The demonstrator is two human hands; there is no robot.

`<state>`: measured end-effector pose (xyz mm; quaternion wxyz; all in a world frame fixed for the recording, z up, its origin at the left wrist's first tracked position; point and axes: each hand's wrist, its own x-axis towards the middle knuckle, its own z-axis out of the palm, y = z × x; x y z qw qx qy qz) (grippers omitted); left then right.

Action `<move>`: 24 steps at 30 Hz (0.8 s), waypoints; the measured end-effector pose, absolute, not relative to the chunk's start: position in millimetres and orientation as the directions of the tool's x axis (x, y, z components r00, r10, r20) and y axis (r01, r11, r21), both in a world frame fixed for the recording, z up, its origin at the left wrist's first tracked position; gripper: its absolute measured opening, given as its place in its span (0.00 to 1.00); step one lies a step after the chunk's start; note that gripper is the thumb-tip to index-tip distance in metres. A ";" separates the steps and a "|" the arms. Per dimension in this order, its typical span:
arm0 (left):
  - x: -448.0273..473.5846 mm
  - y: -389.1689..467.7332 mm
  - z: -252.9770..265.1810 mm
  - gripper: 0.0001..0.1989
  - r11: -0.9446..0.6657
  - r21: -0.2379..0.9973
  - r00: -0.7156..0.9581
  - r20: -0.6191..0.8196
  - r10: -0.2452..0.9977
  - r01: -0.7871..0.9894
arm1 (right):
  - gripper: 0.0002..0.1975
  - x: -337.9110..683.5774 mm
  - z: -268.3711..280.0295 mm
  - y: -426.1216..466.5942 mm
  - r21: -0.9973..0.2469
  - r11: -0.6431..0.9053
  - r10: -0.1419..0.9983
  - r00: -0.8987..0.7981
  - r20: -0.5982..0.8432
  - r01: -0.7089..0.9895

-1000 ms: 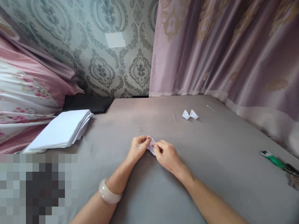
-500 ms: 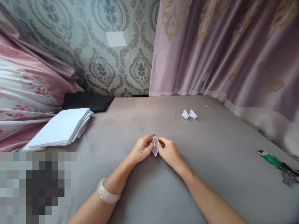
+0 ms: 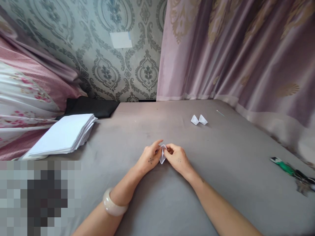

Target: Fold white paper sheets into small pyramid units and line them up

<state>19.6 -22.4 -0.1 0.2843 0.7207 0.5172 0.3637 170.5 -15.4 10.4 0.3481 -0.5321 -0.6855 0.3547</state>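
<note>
Between my two hands is a small piece of folded white paper (image 3: 162, 158), pointed at its near end and hollow along the middle. My left hand (image 3: 149, 157) pinches its left side, with the index finger stretched out past the far end. On the other side, the thumb and fingers of my right hand (image 3: 178, 158) grip the paper's right edge. Both hands hold it low over the grey cloth surface (image 3: 157, 209). Farther off to the right stand two folded white paper shapes (image 3: 199, 120), close beside each other.
A stack of white paper (image 3: 62, 134) lies at the left, by a flat black item (image 3: 92, 107). Keys with a green-and-white fob (image 3: 283, 166) rest at the right. A thin cotton swab (image 3: 220, 113) lies near the curtain (image 3: 197, 59). The lower left corner is pixelated.
My left fingers have shifted slightly on the paper, the index finger lifting a little. The paper's far end looks slightly wider. The other things stay where they were.
</note>
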 end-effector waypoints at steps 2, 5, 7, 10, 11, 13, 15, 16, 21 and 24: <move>20.4 -23.5 2.2 0.17 -0.304 0.799 0.193 0.237 0.952 0.519 | 0.09 170.4 11.3 -14.2 -0.877 0.166 0.978 -0.188 0.089 0.451; 22.5 -25.3 6.3 0.16 -0.288 0.834 0.167 0.236 0.957 0.471 | 0.08 169.6 13.8 -14.2 -0.885 0.175 0.979 -0.171 0.110 0.433; 23.8 -25.5 7.5 0.14 -0.251 0.872 0.129 0.216 0.968 0.421 | 0.08 169.3 15.2 -15.0 -0.877 0.200 0.978 -0.150 0.148 0.437; 24.6 -24.0 6.9 0.12 -0.138 0.948 0.094 0.116 0.989 0.285 | 0.08 170.7 15.4 -15.5 -0.857 0.252 0.968 -0.132 0.215 0.451; 24.6 -23.4 6.7 0.12 -0.083 0.970 0.101 0.061 0.993 0.230 | 0.09 171.5 14.9 -15.2 -0.854 0.266 0.964 -0.124 0.235 0.448; 24.8 -22.6 7.0 0.15 0.031 0.990 0.128 -0.049 0.991 0.139 | 0.09 173.1 13.6 -13.9 -0.856 0.281 0.959 -0.088 0.270 0.434; 25.8 -22.5 8.4 0.17 0.116 0.990 0.146 -0.126 0.981 0.076 | 0.10 173.4 11.9 -12.3 -0.862 0.283 0.955 -0.042 0.293 0.421; 26.5 -22.5 9.3 0.17 0.137 0.989 0.141 -0.143 0.980 0.049 | 0.10 173.0 11.0 -11.6 -0.867 0.278 0.956 -0.028 0.293 0.414; 29.9 -21.8 10.7 0.16 0.101 0.993 0.010 -0.100 0.995 -0.064 | 0.12 168.0 6.4 -11.5 -0.909 0.147 0.989 -0.072 0.130 0.389; 31.6 -22.3 10.0 0.14 0.086 0.992 -0.007 -0.087 0.996 -0.088 | 0.10 166.9 6.2 -12.4 -0.897 0.087 0.994 -0.097 0.049 0.434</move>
